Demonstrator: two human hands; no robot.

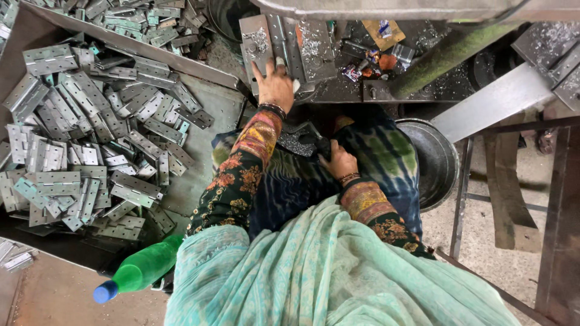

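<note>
Teal cloth [326,271] drapes the seated person's front, with a green bottle [142,268] lying beside it. Left hand [275,84] reaches forward, fingers spread flat on a metal plate [257,39] on the bench, seemingly to steady it. Right hand [338,162] rests in the lap, fingers curled against dark metal bits [296,143]; whether it grips any I cannot tell. Hinges [78,145] are heaped in a tray at the left, within reach.

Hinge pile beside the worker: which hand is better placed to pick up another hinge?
Probably the left hand: it rests on the metal plates, on the hinge pile side. The right hand lies in the lap.
</note>
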